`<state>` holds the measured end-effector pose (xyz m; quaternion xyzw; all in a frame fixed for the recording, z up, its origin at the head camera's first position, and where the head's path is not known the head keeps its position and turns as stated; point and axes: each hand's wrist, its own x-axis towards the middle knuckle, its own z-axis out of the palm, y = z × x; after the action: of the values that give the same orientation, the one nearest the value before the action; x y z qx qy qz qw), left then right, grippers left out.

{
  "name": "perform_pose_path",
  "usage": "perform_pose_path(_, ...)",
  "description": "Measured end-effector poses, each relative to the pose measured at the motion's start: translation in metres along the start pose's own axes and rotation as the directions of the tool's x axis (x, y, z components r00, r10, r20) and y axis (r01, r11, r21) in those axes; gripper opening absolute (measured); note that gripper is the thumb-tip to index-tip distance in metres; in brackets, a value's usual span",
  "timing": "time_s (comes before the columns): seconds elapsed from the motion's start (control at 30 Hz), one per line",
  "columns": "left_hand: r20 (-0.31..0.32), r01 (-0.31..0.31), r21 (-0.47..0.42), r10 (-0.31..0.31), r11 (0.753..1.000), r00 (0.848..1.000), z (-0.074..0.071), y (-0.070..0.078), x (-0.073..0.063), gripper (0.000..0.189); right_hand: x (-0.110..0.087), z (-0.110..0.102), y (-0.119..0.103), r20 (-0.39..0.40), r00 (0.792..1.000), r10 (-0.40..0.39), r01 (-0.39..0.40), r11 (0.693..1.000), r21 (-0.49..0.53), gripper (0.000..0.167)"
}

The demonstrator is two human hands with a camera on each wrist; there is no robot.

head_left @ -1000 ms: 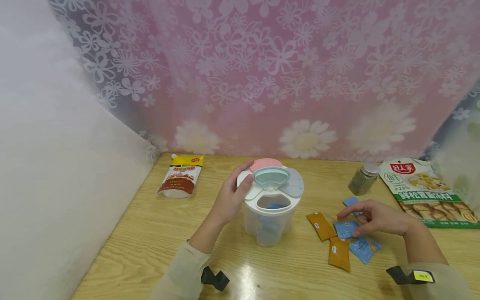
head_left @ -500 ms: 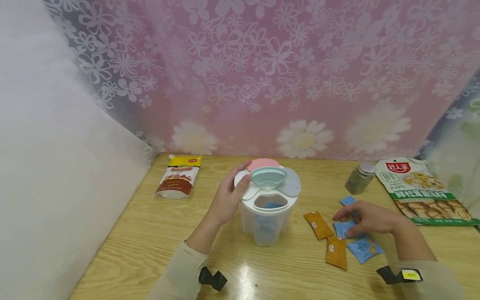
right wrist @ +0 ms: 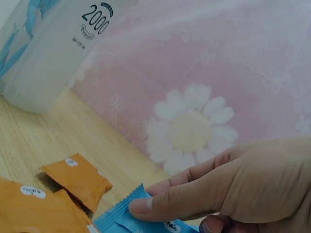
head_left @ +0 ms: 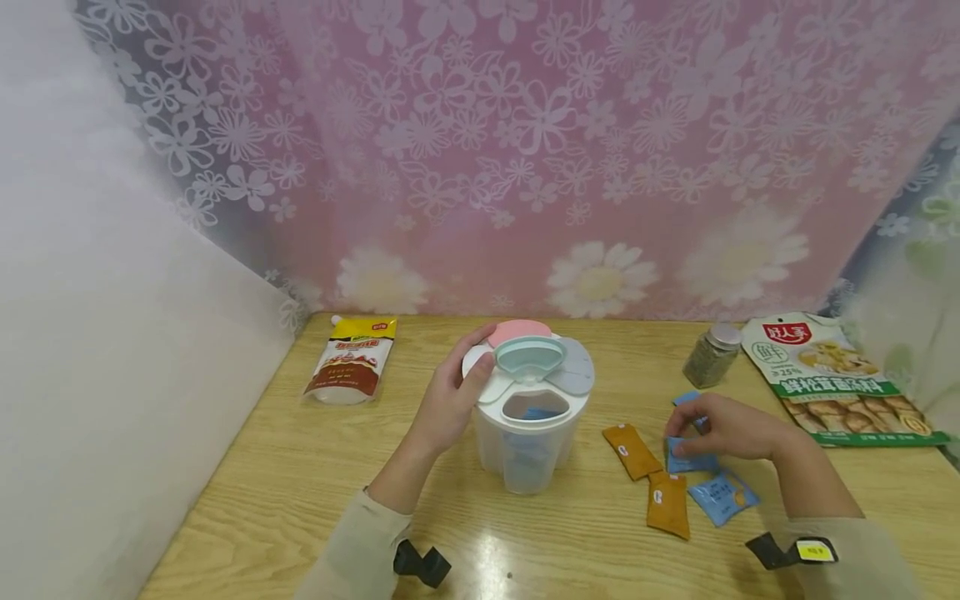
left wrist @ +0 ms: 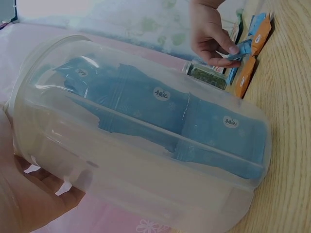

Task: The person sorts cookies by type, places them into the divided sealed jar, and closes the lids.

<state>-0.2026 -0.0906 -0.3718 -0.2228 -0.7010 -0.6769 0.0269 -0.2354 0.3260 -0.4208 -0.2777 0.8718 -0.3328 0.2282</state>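
Observation:
My left hand [head_left: 446, 400] grips the rim of a clear plastic storage container [head_left: 525, 454], thumb on its white lid. One mint-green flap on the lid stands raised over an opening. Several blue packets [left wrist: 150, 97] lie inside one compartment, seen through the wall in the left wrist view. On the right, my right hand [head_left: 731, 429] pinches a blue packet [right wrist: 146, 221] between thumb and fingers. Close to it lie two more blue packets, one nearer me [head_left: 723, 497] and one partly hidden behind the hand. Two orange packets [head_left: 632, 451] lie between that hand and the container.
A jar of dried herbs [head_left: 711, 357] with a metal lid stands at the back right. Beside it lies a green-and-white food bag [head_left: 840, 379]. A yellow, white and brown pouch [head_left: 351, 360] lies at the back left. A floral curtain [head_left: 525, 167] hangs behind the wooden table.
My right hand's fingers have closed from a spread pose onto the blue packet. The left hand stays on the container. The whole head view has shifted slightly.

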Motion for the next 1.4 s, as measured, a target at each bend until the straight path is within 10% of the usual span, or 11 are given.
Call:
perform_pose_path(0.27, -0.002, -0.012, -0.007, 0.012, 1.0, 1.0, -0.001, 0.0, 0.0, 0.048, 0.004, 0.002, -0.018, -0.22, 0.974, -0.043, 0.025, 0.996, -0.084, 0.012)
perform_pose_path(0.83, -0.003, -0.015, 0.016, 0.015, 1.0, 1.0, -0.002, -0.001, 0.0, 0.049, 0.003, 0.01, -0.086, -0.479, 0.875, -0.067, 0.175, 0.967, 0.184, 0.015)
perform_pose_path(0.97, -0.004, -0.017, 0.009, 0.017, 1.0, 1.0, -0.002, -0.002, 0.001, 0.049, 0.003, 0.012, -0.102, -0.523, 0.842, -0.132, 0.317, 0.905, 0.283, 0.015)
perform_pose_path(1.23, 0.004, -0.014, -0.006, 0.014, 1.0, 1.0, -0.002, -0.003, 0.001, 0.049, 0.012, 0.018, -0.135, -0.598, 0.75, -0.282, 0.599, 0.673, 0.434, 0.036)
perform_pose_path(1.4, -0.001, -0.011, -0.006, 0.011, 1.0, 1.0, -0.002, -0.003, 0.001, 0.05, 0.023, 0.022, -0.16, -0.641, 0.7, -0.314, 0.645, 0.665, 0.378, 0.033)
